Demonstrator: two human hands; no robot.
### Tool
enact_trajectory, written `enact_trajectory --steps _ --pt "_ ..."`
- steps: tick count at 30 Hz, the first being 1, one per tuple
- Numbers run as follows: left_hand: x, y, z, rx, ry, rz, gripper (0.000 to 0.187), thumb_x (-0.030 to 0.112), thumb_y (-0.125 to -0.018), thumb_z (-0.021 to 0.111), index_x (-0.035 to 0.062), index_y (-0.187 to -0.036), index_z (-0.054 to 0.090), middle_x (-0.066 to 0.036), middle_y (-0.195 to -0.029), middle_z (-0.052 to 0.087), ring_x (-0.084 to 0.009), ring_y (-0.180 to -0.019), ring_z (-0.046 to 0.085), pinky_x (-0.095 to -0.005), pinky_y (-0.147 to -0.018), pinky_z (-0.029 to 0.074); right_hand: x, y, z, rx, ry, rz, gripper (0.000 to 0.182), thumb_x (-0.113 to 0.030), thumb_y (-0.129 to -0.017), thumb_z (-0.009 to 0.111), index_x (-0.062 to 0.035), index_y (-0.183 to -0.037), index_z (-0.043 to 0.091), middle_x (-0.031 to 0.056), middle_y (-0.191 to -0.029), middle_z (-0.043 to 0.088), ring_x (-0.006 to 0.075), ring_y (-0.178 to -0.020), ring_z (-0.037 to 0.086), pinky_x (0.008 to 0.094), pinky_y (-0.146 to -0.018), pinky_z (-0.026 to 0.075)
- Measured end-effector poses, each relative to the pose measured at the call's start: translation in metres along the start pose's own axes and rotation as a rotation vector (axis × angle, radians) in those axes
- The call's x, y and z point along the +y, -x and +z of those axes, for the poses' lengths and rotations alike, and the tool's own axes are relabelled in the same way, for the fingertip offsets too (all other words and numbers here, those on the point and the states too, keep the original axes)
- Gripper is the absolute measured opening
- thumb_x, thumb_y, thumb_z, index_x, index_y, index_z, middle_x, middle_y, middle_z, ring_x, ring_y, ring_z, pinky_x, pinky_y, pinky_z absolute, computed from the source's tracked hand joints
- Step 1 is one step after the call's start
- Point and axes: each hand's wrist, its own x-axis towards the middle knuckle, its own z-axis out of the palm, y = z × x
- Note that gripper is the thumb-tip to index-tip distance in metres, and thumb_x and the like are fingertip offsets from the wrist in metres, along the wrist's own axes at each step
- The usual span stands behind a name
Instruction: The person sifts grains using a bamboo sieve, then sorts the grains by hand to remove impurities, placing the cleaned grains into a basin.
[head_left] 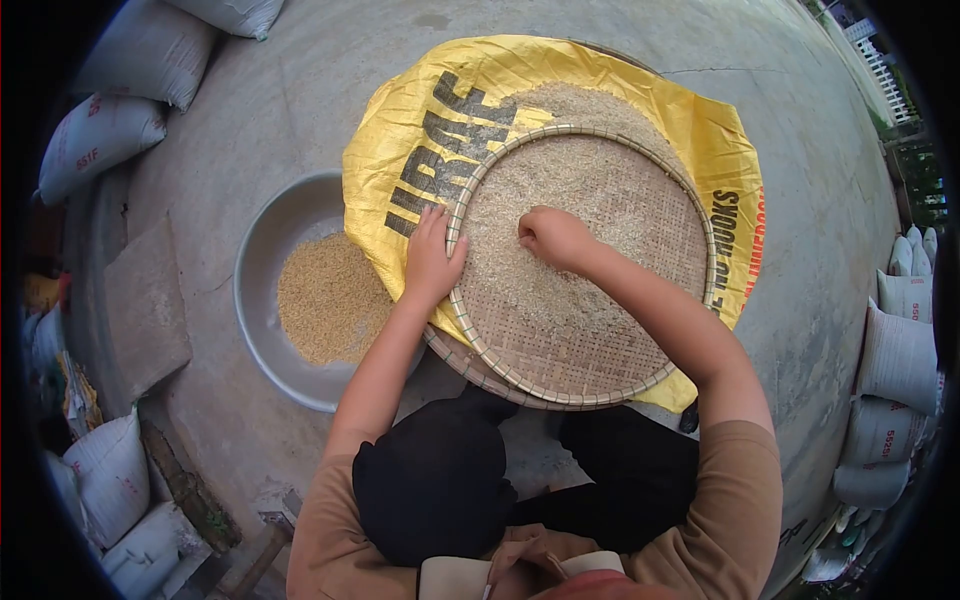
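A round woven tray (600, 345) with a bound rim carries a thin layer of pale grain (520, 290). My left hand (433, 258) rests at the tray's left rim, thumb near the edge and fingers lying on the yellow sack. Over the grain, left of the tray's middle, my right hand (548, 236) is closed in a pinch; what its fingers hold, if anything, is too small to make out. Beneath the tray lie a yellow printed sack (400, 120) and a second woven tray (470, 368). More grain (590, 103) is heaped on the sack beyond the tray.
A metal basin (262, 345) with golden grain (330, 300) stands on the concrete floor at the left, partly under the sack's edge. Filled white sacks (105, 140) lie at the far left, and others (897, 355) are stacked at the right.
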Motion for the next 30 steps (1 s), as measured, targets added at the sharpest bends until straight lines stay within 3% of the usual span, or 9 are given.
enact_trajectory --steps 5,7,8,10,13,15,17,23,30 --pt "-0.003 0.0 0.002 0.001 -0.01 0.02 0.047 0.025 -0.084 0.057 -0.0054 -0.118 0.05 -0.02 -0.133 0.045 -0.0386 -0.129 0.034 -0.0454 -0.104 0.029 -0.021 -0.014 -0.016 -0.009 -0.012 0.038 0.007 -0.013 -0.081 0.062 -0.0069 -0.084 0.063 0.0109 -0.085 0.065 0.0254 -0.079 0.063 0.0373 -0.069 0.049" --pt "-0.003 -0.001 0.002 0.008 -0.018 0.038 0.047 0.025 -0.083 0.058 -0.0057 -0.118 0.05 -0.02 -0.132 0.045 -0.0392 -0.129 0.035 -0.0458 -0.104 0.03 -0.061 -0.012 -0.047 -0.162 -0.431 0.02 0.014 -0.008 -0.084 0.061 -0.0005 -0.095 0.063 0.0115 -0.084 0.065 0.0174 -0.075 0.064 0.0301 -0.067 0.05" --pt "-0.002 -0.002 0.0 0.004 -0.021 0.041 0.047 0.025 -0.083 0.058 -0.0057 -0.118 0.05 -0.02 -0.132 0.045 -0.0392 -0.129 0.035 -0.0458 -0.104 0.03 -0.068 -0.014 -0.046 -0.158 -0.435 0.021 0.014 -0.008 -0.084 0.061 -0.0005 -0.095 0.063 0.0115 -0.084 0.065 0.0174 -0.075 0.064 0.0301 -0.067 0.05" --pt "0.0 -0.004 -0.003 -0.159 0.075 -0.06 0.048 0.025 -0.083 0.058 -0.0058 -0.119 0.049 -0.02 -0.132 0.045 -0.0397 -0.128 0.035 -0.0462 -0.104 0.03 -0.074 -0.016 -0.045 -0.248 -1.035 -0.265 0.026 -0.006 -0.085 0.06 -0.0007 -0.11 0.06 0.0127 -0.088 0.066 0.0123 -0.076 0.063 0.0257 -0.069 0.05" --pt "-0.006 0.0 0.004 0.014 -0.017 0.048 0.048 0.025 -0.083 0.058 -0.0055 -0.119 0.049 -0.02 -0.132 0.046 -0.0399 -0.128 0.035 -0.0464 -0.104 0.03 -0.055 -0.018 -0.046 -0.143 -0.809 -0.161 0.036 -0.007 -0.084 0.06 -0.0016 -0.119 0.056 0.0127 -0.091 0.066 0.0151 -0.077 0.064 0.0275 -0.073 0.05" --pt "-0.005 0.0 0.003 0.012 -0.013 0.041 0.047 0.025 -0.083 0.058 -0.0053 -0.119 0.05 -0.02 -0.132 0.046 -0.0398 -0.128 0.035 -0.0464 -0.104 0.03 -0.032 -0.015 -0.043 -0.002 -0.383 -0.011 0.03 -0.008 -0.082 0.06 -0.0032 -0.111 0.061 0.0128 -0.094 0.067 0.0258 -0.085 0.064 0.0346 -0.077 0.05" --pt "-0.003 0.001 0.002 0.014 -0.009 0.029 0.047 0.024 -0.083 0.058 -0.0051 -0.118 0.05 -0.02 -0.132 0.046 -0.0397 -0.128 0.035 -0.0464 -0.104 0.03 -0.007 -0.01 -0.035 0.008 -0.187 0.059 0.022 -0.008 -0.081 0.059 -0.0035 -0.103 0.064 0.013 -0.092 0.066 0.0284 -0.087 0.063 0.0368 -0.077 0.049" --pt "-0.001 0.0 0.001 0.009 0.005 0.018 0.046 0.024 -0.083 0.058 -0.0047 -0.118 0.05 -0.02 -0.132 0.046 -0.0393 -0.129 0.035 -0.0463 -0.104 0.03 0.018 0.001 -0.015 -0.09 -0.109 0.051 0.012 -0.008 -0.079 0.06 -0.0038 -0.089 0.065 0.013 -0.091 0.065 0.0287 -0.087 0.061 0.0377 -0.076 0.049" --pt "-0.001 0.0 0.001 -0.005 -0.004 0.004 0.047 0.024 -0.084 0.058 -0.0048 -0.119 0.05 -0.02 -0.134 0.044 -0.0376 -0.13 0.034 -0.0455 -0.105 0.029 0.01 0.0 -0.008 -0.085 -0.08 0.047 0.013 -0.013 -0.078 0.064 -0.0029 -0.088 0.064 0.0129 -0.088 0.063 0.0277 -0.086 0.061 0.0375 -0.075 0.048"
